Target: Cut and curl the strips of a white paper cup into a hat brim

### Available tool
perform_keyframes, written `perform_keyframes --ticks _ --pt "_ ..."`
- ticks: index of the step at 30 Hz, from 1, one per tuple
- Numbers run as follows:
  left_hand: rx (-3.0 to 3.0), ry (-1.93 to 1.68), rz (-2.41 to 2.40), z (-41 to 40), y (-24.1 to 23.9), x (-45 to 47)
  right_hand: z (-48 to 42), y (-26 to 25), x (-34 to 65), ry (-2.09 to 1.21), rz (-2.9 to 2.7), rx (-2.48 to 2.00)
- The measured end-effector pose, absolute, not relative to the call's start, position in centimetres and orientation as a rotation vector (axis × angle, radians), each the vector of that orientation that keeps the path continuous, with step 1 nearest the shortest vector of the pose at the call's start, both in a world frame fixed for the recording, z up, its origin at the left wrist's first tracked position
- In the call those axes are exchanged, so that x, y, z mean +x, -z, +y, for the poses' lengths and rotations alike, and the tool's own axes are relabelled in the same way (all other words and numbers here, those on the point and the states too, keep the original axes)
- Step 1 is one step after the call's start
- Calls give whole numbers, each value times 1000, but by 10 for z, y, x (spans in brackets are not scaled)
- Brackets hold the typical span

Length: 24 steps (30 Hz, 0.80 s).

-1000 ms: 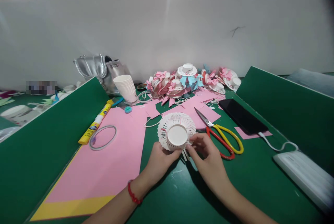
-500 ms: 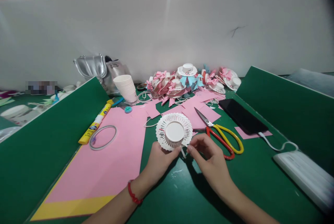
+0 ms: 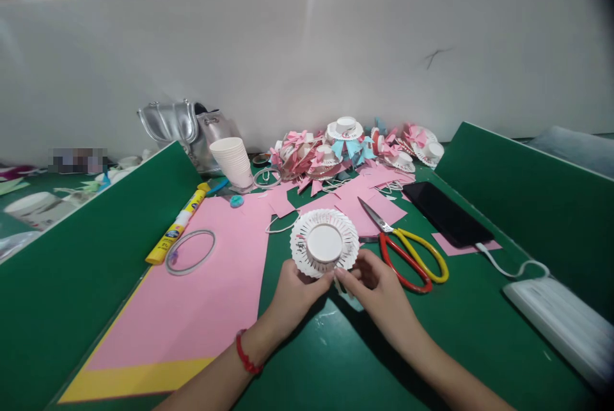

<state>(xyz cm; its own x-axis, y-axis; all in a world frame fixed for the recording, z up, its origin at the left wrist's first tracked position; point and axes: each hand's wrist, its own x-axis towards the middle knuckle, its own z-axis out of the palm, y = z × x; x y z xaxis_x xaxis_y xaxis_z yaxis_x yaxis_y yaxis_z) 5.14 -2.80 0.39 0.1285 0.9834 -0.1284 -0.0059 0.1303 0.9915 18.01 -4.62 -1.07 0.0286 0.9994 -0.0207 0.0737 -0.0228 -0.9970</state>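
A small white paper hat (image 3: 325, 243), shaped from a paper cup with its fringed rim woven into a brim, is held up before me, crown facing me. My left hand (image 3: 298, 293) grips the lower left of the brim, thumb on top. From the lower right, my right hand (image 3: 377, 283) pinches the brim edge by a paper strip; its other fingers are partly behind the hat. Right of my right hand lie scissors (image 3: 407, 256) with one red and one yellow handle, blades spread. A thin white cord (image 3: 283, 225) lies left of the hat.
Pink paper sheets (image 3: 201, 309) cover the left, with a yellow glue stick (image 3: 180, 222) and tape ring (image 3: 190, 252). Stacked paper cups (image 3: 231, 158) and a silver bag (image 3: 185, 126) stand behind. Finished hats with bows (image 3: 345, 136) are piled at the back. A phone (image 3: 446, 214) lies right, between green partitions (image 3: 527, 187).
My right hand has moved in from beside the strip and now grips the brim's lower right edge. The paper hat has shifted slightly right; my left hand still holds it.
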Motion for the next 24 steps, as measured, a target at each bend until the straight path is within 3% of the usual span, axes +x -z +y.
perform_keyframes --ticks 6,16,19,24 --pt "1164 -1036 1162 -29 -5 53 -43 10 183 -1309 -1053 -1144" --pt "1145 -1004 1112 -28 -6 52 -44 12 180 -1235 -1095 -1158" --pt "1120 -1046 1153 -27 -3 52 -46 13 181 -1031 -1224 -1226" --pt "1059 -1127 1168 -23 8 49 -51 9 188 -327 -1692 -1236"
